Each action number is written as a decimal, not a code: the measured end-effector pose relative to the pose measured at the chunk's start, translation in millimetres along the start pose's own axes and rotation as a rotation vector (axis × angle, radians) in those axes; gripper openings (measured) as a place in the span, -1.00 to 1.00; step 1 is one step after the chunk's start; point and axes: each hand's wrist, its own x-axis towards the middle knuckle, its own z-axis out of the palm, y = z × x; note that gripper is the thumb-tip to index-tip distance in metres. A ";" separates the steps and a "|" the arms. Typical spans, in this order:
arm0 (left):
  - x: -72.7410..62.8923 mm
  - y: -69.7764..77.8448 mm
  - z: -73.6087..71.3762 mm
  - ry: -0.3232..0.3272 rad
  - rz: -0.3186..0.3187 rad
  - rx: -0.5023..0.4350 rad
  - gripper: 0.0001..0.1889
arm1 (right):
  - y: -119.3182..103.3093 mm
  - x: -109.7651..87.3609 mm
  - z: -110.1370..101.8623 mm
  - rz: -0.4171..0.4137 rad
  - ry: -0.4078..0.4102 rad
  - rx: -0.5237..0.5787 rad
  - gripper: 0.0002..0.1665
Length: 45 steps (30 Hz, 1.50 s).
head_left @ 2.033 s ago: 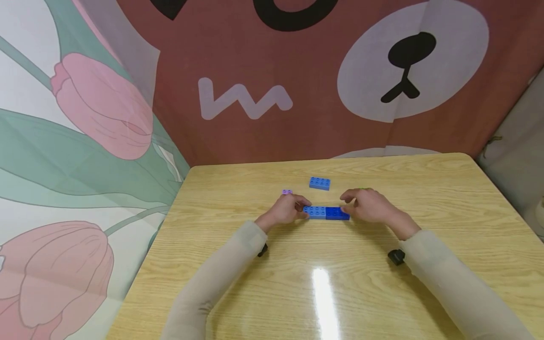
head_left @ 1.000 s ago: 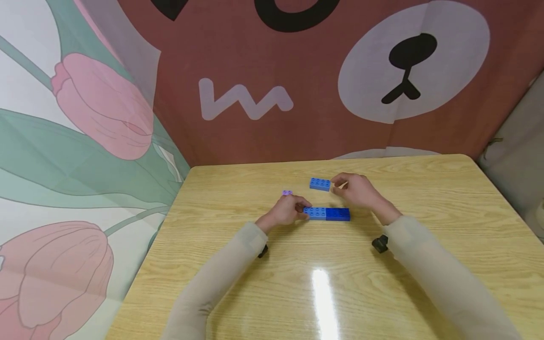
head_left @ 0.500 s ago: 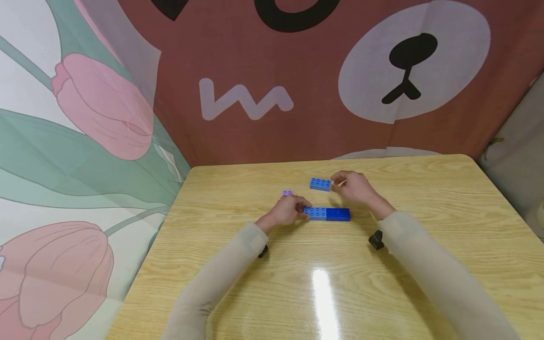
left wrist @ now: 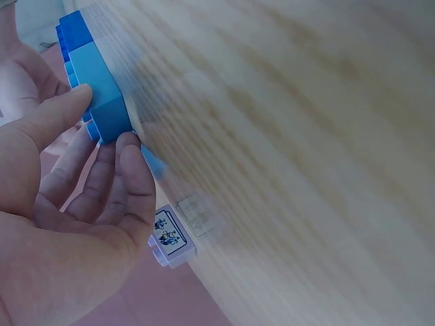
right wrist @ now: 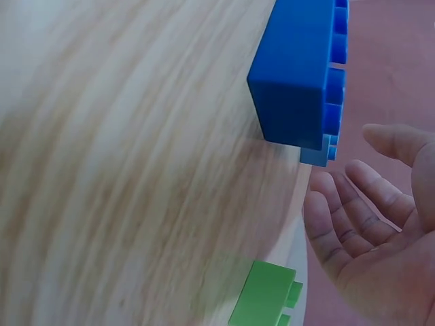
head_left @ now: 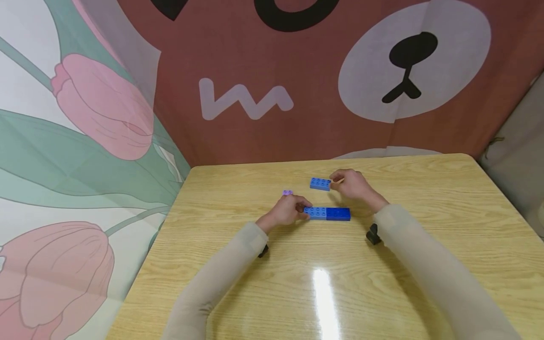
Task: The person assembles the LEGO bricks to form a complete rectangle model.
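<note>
Smooth plastic blue bricks [head_left: 338, 214], glossy wood-grain tabletop [head_left: 280, 288], matt cloth backdrop [head_left: 314, 132] and sleeves [head_left: 429, 259].

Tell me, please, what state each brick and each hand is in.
Light blue rectangular plastic brick: studs up, held.
Dark blue rectangular plastic brick: studs up, abutting the light one.
Separate blue rectangular plastic brick: studs up, standing alone.
Small purple plastic brick: studs up, unheld.
Green plastic brick: studs up, unheld.
Left hand: pinching the light brick.
Right hand: fingers parted beside the separate brick, contact unclear.

In the head view, the right hand [head_left: 353, 184] seems to hide the green brick [right wrist: 264, 297], cropped in the right-wrist view.
</note>
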 end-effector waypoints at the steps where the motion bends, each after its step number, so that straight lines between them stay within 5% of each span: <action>1: 0.2 -0.3 0.0 0.001 0.003 0.002 -0.68 | 0.2 1.0 0.4 0.004 -0.004 0.003 -0.53; 35: 2.7 -3.4 1.9 0.009 0.018 0.019 -0.67 | -1.4 26.3 13.6 -0.006 -0.053 -0.114 -0.50; 45: 1.8 -1.5 2.3 0.004 -0.026 -0.004 -0.68 | -1.8 27.0 13.6 0.027 -0.061 -0.113 -0.54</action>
